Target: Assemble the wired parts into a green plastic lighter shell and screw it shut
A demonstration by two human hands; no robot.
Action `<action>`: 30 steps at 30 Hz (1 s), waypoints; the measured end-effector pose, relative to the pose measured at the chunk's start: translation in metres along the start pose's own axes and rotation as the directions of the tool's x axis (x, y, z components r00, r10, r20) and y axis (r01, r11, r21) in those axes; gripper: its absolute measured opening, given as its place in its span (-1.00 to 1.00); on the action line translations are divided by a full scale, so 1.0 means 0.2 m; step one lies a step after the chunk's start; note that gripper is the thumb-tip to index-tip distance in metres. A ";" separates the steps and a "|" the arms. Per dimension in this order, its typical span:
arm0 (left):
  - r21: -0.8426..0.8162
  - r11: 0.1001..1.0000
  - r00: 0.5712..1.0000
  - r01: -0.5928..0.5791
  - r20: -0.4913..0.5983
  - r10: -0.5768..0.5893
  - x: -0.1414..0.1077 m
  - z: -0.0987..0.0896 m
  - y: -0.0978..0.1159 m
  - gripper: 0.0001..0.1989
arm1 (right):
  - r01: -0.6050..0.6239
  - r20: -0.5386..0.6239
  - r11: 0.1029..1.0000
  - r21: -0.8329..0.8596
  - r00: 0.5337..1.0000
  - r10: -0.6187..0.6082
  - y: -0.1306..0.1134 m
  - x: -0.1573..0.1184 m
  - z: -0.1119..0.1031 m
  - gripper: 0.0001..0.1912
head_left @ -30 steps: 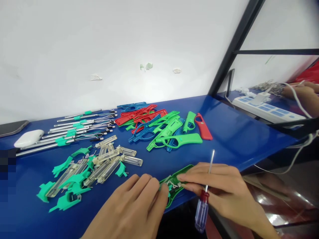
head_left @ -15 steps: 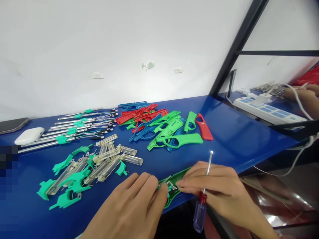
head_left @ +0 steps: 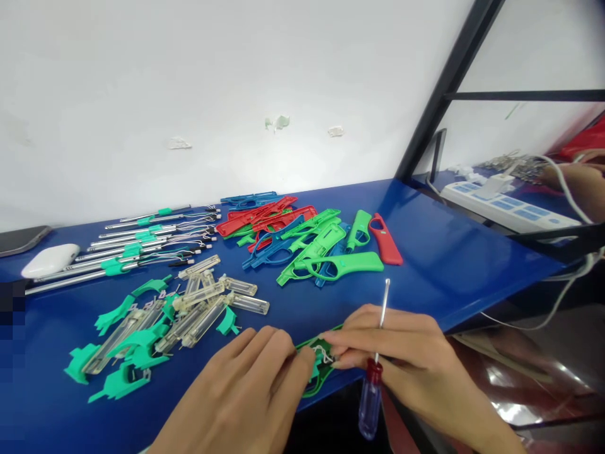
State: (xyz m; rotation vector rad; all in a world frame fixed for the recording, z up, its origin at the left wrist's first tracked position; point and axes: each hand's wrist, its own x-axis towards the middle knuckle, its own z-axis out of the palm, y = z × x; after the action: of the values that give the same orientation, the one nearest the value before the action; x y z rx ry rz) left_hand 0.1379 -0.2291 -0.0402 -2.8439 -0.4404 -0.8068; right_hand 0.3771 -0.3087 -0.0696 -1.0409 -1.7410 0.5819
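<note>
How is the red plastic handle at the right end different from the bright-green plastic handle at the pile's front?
The red plastic handle points mostly front to back, while the bright-green plastic handle lies sideways. The bright-green handle overlaps other pieces; the red one rests straight on the blue table. Both have a finger loop.

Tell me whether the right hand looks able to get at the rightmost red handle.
Probably yes: only blue tabletop lies between the right hand and the red handle, which nothing covers, though the screwdriver in that hand may hamper its grip.
</note>
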 end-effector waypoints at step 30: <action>0.027 1.000 1.000 0.004 0.018 -0.004 -0.03 0.03 0.00 -0.49 | -0.065 -0.098 0.989 0.134 0.992 0.078 0.01 0.00 0.03 -0.46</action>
State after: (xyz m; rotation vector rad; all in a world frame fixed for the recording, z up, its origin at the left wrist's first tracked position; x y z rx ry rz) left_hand 0.1355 -0.2295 -0.0487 -2.8284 -0.4557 -0.7703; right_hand 0.3724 -0.3074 -0.0728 -1.0261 -1.5597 0.6671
